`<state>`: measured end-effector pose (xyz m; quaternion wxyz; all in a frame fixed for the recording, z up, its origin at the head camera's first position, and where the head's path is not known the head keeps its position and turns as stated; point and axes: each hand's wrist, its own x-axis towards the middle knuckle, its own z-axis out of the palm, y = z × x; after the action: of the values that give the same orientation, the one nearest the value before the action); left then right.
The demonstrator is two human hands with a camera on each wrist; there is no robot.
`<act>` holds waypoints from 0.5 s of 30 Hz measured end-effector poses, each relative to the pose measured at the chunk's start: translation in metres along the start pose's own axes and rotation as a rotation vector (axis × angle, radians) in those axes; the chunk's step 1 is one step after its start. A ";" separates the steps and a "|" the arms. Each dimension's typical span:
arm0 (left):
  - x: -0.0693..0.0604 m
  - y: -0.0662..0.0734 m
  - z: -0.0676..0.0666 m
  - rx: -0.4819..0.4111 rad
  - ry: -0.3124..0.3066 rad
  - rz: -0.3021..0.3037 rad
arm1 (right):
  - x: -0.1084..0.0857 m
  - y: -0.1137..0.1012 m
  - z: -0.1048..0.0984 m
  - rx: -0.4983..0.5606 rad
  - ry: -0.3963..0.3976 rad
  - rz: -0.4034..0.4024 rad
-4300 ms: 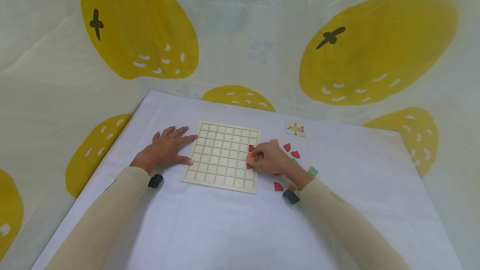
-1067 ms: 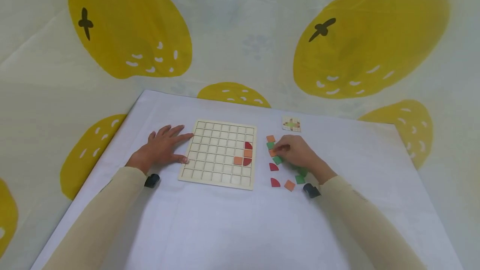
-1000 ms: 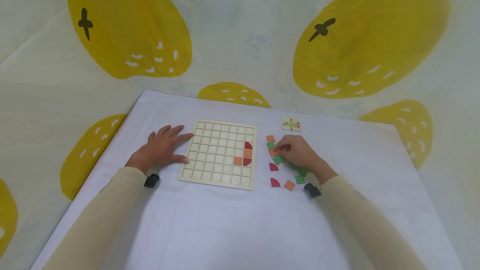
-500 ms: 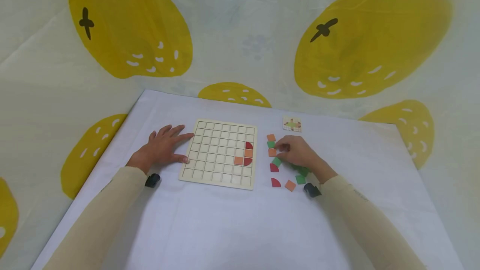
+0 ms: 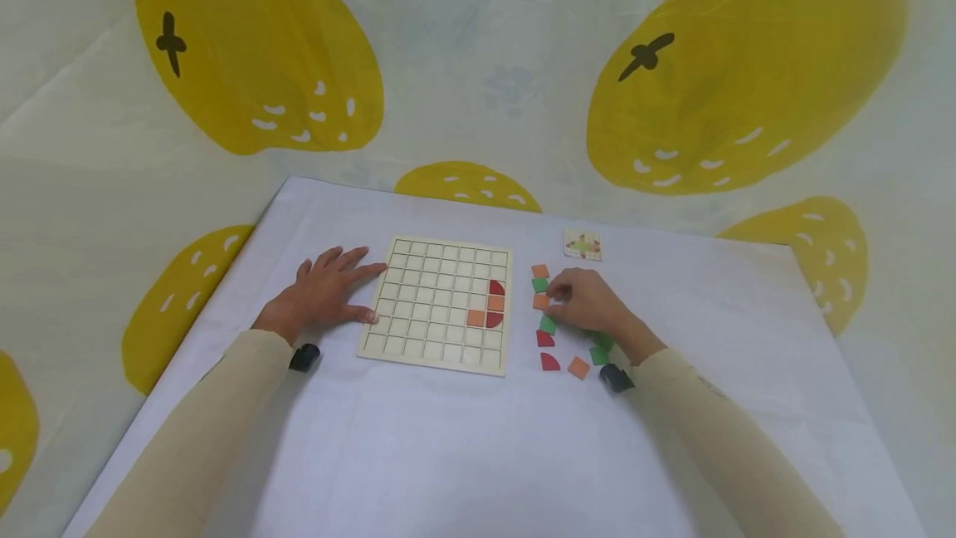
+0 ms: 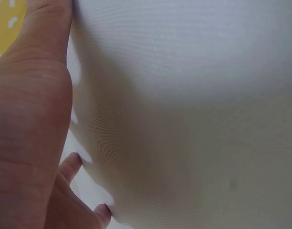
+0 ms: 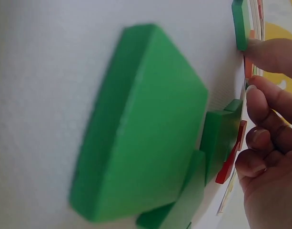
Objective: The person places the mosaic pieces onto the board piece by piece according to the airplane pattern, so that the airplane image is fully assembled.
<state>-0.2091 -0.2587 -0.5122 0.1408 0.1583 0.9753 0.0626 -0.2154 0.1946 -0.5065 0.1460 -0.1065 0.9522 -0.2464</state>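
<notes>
My left hand lies with its fingers spread on the white table, thumb and index fingertips touching the left edge of a wooden grid board. On the board's right side sit two red quarter-circle tiles and two orange square tiles. To the right of the board, my right hand pinches an orange square tile between thumb and index finger, low at the table. Orange also shows between those fingertips in the right wrist view. A green tile lies just beyond it, another green tile just nearer.
Loose red tiles, an orange tile and green tiles lie near the right wrist; the hand partly covers several. A small pattern card lies at the back. The table meets a fruit-printed cloth behind.
My right hand has gone from the board to the loose tiles on the right, leaving orange tiles on the grid. Lately the nearer green tile has slid toward me. The left hand stays put.
</notes>
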 end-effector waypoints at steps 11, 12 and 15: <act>-0.001 0.001 -0.001 0.003 0.016 0.009 | -0.001 -0.002 0.004 0.014 -0.008 -0.003; -0.002 0.002 -0.001 0.002 0.018 0.009 | -0.001 -0.003 0.004 0.010 -0.008 -0.001; -0.002 0.002 -0.001 0.004 0.020 0.011 | -0.002 -0.005 0.003 0.006 -0.011 -0.005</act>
<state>-0.2067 -0.2577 -0.5103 0.1306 0.1633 0.9759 0.0631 -0.2116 0.1893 -0.5061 0.1509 -0.1097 0.9503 -0.2491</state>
